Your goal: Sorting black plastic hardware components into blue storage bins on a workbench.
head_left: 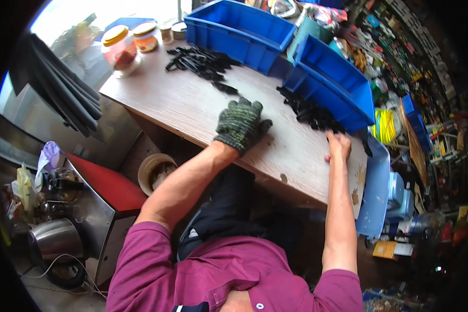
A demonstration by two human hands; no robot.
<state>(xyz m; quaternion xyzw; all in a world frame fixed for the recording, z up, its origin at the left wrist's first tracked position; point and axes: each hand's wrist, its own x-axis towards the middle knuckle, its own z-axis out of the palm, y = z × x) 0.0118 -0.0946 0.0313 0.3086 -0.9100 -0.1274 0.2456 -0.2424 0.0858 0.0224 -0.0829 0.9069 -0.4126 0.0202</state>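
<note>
Bench (pixel 177 104): 2 blue bins at its far side, left bin (pixel 226 49) and right bin (pixel 335 104). Black parts sit in 2 heaps: left heap (pixel 200 62) just in front of left bin, right heap (pixel 313 113) along right bin's near wall. Parts look slim, probably light and fairly stiff, maybe slick; fragility unclear. They overlap, so best taken mid-length from a heap's edge. Gloved left hand (pixel 239 126): palm down, underside hidden, can't tell if fingers grasp anything. Bare right hand (pixel 339 147): at right heap's near end, fingers bent, grasp unclear. Smallest: 1 loose piece (pixel 224 88) just beyond left fingers, accessible.
</note>
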